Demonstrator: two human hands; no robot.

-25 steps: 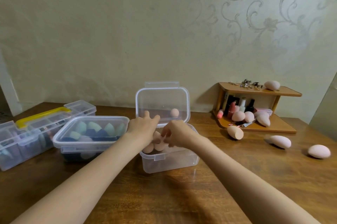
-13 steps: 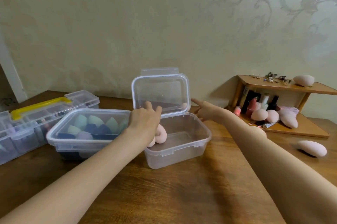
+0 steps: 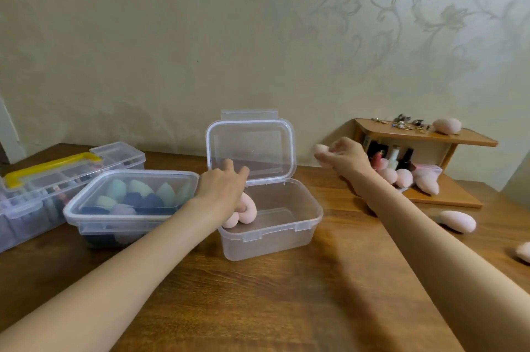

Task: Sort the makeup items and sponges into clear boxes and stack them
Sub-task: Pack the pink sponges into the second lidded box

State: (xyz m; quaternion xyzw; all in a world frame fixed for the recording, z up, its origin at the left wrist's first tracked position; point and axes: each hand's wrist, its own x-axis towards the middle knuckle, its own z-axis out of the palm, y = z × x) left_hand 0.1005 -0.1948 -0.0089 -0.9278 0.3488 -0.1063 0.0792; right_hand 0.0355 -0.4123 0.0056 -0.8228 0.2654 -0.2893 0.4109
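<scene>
An open clear box [image 3: 301, 225] stands mid-table with its lid [image 3: 251, 148] tipped up at the back. Two pink sponges [image 3: 246, 212] lie in its left end. My left hand [image 3: 222, 188] is over them, with a finger curled down between them. My right hand [image 3: 348, 158] hovers to the right of the lid, above the table, and pinches a pink sponge [image 3: 320, 149] in its fingertips. To the left stands a closed clear box [image 3: 86, 209] holding several green, blue and lilac sponges.
A clear organiser with a yellow handle [image 3: 48, 168] sits at the far left. A wooden shelf [image 3: 424, 136] at the right holds bottles [image 3: 395, 155], more pink sponges [image 3: 404, 178] and small clips. Loose pink sponges [image 3: 459, 221] lie on the table at the right.
My right hand left the open box, reached right toward the shelf, and now holds a pink sponge. My left hand stayed on the sponges in the box.
</scene>
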